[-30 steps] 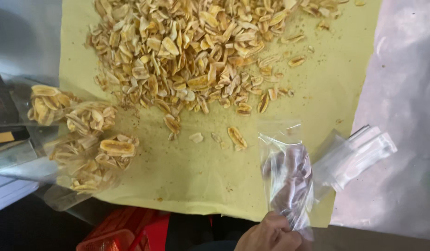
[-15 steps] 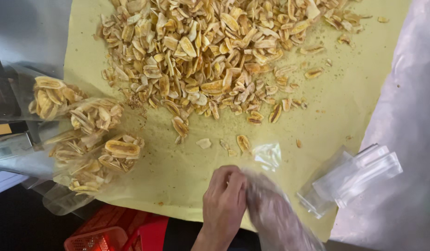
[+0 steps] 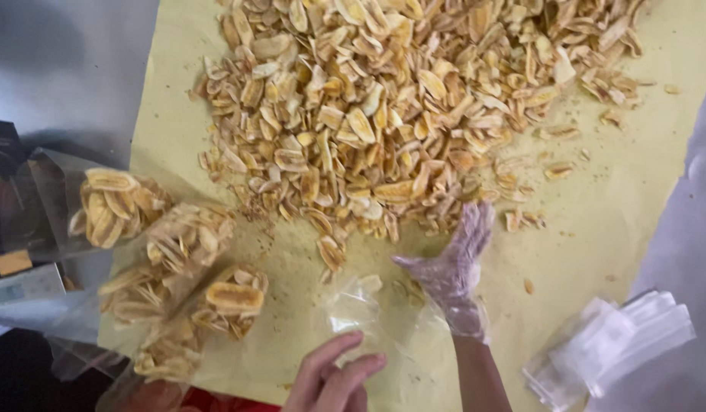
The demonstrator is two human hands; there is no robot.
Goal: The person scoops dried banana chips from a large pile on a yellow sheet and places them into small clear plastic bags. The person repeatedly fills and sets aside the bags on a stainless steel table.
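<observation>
My bare left hand point(image 3: 334, 375) pinches the near edge of a clear plastic bag point(image 3: 353, 309) lying on the yellow sheet point(image 3: 597, 221), while at two o'clock my gloved right hand point(image 3: 452, 267) spreads open toward the banana chip pile point(image 3: 383, 99) at twelve.

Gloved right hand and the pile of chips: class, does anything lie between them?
Nothing visible does. The gloved right hand reaches over bare yellow paper with its fingertips at the near edge of the pile of chips. The clear bag, held by the bare left hand, lies beside it, not in between.
</observation>
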